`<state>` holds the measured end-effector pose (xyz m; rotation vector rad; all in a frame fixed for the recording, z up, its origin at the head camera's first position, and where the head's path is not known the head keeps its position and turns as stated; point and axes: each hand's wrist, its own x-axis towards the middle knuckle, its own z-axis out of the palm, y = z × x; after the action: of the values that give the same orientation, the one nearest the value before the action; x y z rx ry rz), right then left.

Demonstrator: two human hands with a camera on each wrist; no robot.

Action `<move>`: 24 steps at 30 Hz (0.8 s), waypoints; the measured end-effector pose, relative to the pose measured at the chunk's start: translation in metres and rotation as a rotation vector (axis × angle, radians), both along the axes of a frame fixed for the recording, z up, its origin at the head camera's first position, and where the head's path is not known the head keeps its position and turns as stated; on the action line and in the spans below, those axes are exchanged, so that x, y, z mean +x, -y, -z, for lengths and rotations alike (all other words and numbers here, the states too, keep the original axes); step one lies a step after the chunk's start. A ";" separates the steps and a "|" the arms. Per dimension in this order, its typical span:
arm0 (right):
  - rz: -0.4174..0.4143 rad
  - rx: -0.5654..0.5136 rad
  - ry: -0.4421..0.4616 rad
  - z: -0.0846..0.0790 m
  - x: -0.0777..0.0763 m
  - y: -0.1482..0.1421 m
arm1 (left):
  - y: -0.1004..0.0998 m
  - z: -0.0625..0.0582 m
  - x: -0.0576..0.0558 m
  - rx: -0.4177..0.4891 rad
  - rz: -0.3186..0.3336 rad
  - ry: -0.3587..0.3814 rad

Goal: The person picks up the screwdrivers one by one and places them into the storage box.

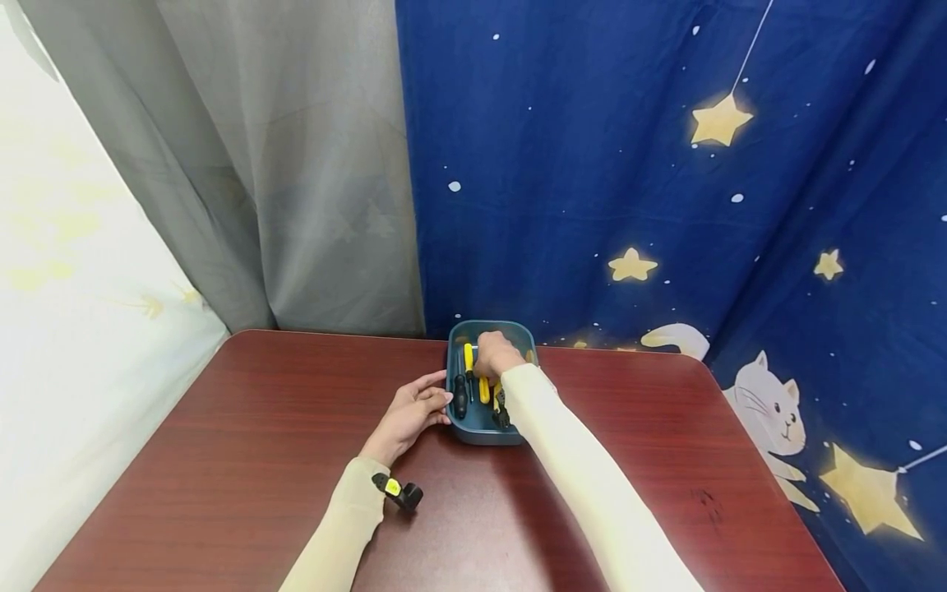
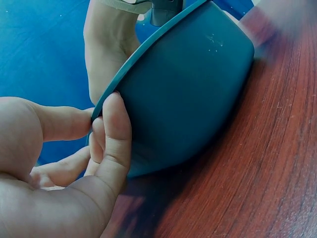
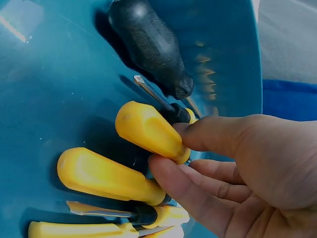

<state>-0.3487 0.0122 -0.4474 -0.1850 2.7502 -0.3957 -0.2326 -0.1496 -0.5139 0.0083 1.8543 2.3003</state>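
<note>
A teal plastic bin [image 1: 488, 438] with screwdrivers inside stands near the table's far edge. My left hand [image 1: 408, 415] pinches its left rim, thumb on one side and fingers on the other. Inside the bin, my right hand [image 1: 496, 353] holds a yellow-handled screwdriver [image 3: 148, 130] between thumb and index finger. Close beside that handle lies a second yellow screwdriver [image 3: 104, 173]. A black-handled screwdriver [image 3: 148, 44] lies along the bin's left side, next to a yellow one [image 1: 468, 358]. My right hand and sleeve cover part of the contents.
The bin rests on a reddish-brown wooden table [image 1: 259, 460]. Behind it hang a grey curtain [image 1: 333, 164] and a blue star-patterned curtain [image 1: 555, 164], close to the far edge. A black wrist camera [image 1: 399, 491] sits on my left sleeve.
</note>
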 end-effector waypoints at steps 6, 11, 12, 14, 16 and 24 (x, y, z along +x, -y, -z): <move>-0.012 0.023 -0.016 0.003 0.001 0.003 | 0.000 -0.002 0.002 0.002 -0.002 0.002; -0.030 0.038 -0.023 0.004 0.003 0.003 | 0.000 -0.001 0.001 -0.006 0.004 0.007; -0.029 0.035 -0.022 0.004 0.003 0.003 | 0.000 -0.001 0.001 -0.006 0.007 0.005; -0.023 0.025 -0.017 0.004 0.003 0.002 | 0.000 -0.001 0.001 -0.006 0.010 0.004; -0.021 0.016 -0.013 0.003 0.004 0.002 | 0.000 -0.002 0.001 -0.004 0.011 0.002; -0.005 0.002 -0.002 0.001 0.003 0.001 | 0.000 -0.001 0.000 -0.012 0.006 0.013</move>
<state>-0.3457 0.0109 -0.4488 -0.1921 2.7514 -0.3920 -0.2321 -0.1501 -0.5129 -0.0023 1.8592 2.2793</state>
